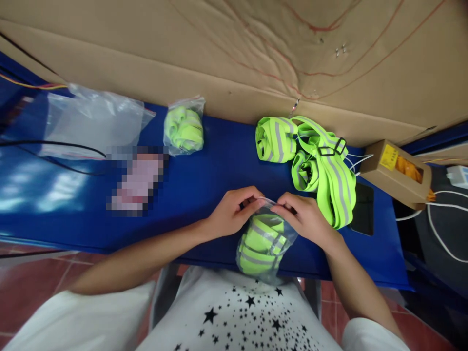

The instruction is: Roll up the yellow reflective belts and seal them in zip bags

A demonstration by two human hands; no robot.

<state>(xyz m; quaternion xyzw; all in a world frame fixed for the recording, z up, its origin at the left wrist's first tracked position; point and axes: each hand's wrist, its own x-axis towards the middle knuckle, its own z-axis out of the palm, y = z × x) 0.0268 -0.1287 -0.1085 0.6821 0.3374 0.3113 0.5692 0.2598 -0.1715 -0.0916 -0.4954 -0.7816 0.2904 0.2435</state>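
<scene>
A clear plastic bag (288, 239) hangs between my two hands at the front edge of the table. Inside it lies a folded neon-yellow reflective strap (261, 243) with grey stripes and a buckle. My left hand (236, 209) pinches the bag's top edge at its left part. Just to the right, my right hand (302, 214) pinches the same edge between thumb and fingers. Beyond my right hand sits a pile of loose reflective straps (341, 187) with black buckles, and beside it a rolled reflective strap (276, 139).
Flat clear bags (91, 122) lie at the left of the blue table (226, 161), with a pixelated object (137, 183) near them. A filled bag (184, 127) stands by the cardboard wall (219, 92). At right are a dark phone (363, 209), a cardboard box (397, 173) and white cables.
</scene>
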